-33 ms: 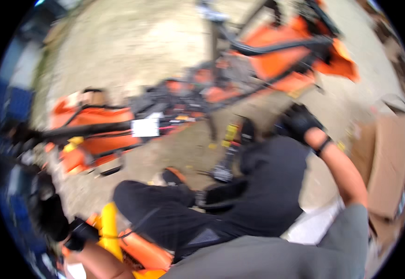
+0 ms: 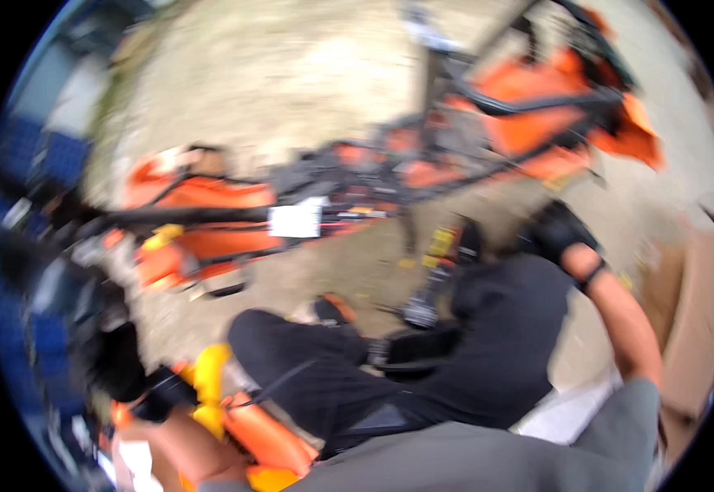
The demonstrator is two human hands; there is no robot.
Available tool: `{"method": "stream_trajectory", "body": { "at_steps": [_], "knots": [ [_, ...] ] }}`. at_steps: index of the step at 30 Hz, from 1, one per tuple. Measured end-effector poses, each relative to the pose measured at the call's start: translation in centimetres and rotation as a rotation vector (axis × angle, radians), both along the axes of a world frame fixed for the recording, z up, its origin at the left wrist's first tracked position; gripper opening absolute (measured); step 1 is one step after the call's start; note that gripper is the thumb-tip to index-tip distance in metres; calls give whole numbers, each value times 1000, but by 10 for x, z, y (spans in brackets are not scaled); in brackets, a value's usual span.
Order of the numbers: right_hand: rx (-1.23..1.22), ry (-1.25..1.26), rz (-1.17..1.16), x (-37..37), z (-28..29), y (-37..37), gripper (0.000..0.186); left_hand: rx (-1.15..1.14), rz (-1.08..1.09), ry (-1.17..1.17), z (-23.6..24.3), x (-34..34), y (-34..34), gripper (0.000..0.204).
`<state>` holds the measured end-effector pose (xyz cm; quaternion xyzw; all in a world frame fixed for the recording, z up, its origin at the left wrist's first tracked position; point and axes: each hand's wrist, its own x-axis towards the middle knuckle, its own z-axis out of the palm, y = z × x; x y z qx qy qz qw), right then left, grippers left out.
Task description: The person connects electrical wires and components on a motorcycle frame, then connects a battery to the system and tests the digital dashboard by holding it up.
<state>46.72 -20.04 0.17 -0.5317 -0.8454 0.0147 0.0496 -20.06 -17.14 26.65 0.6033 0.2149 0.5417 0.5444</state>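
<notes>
My right hand (image 2: 558,234), in a black glove, is beside my raised right knee, its fingers blurred and partly hidden. At the far left my left hand (image 2: 117,361), also gloved in black, is next to dark, smeared gear that I cannot make out. Whether it grips any of that gear does not show. In front of my legs lies a long orange and black fabric piece of gear (image 2: 209,197) with dark bars, straps and a white tag (image 2: 296,218). Between it and my legs is a black and yellow strap-like item (image 2: 437,254).
Near my left forearm are a yellow tube-shaped piece (image 2: 209,377) and orange fabric (image 2: 271,435). Blue crates (image 2: 60,168) line the left edge. A cardboard box (image 2: 697,320) stands at the right, with a pale sheet (image 2: 566,410) by my right hip.
The whole view has swung, so the gear, my legs and both hands appear farther right. No grasp or release is visible.
</notes>
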Motion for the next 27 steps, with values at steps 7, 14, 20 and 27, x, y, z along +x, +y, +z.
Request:
{"method": "stream_trajectory", "body": {
  "at_steps": [7,14,20,27],
  "knots": [
    [-397,-615,-256,11,-42,19,42,-111,186,-74,23,99,0,94],
    [-427,-632,-348,21,-90,24,65,-146,199,-30,41,113,4,92],
    [-395,-687,-341,15,-98,30,54,-95,161,-42,35,104,2,86],
    [-272,-316,-166,21,-44,15,35,-105,164,-58,30,96,0,81]
  ]
}}
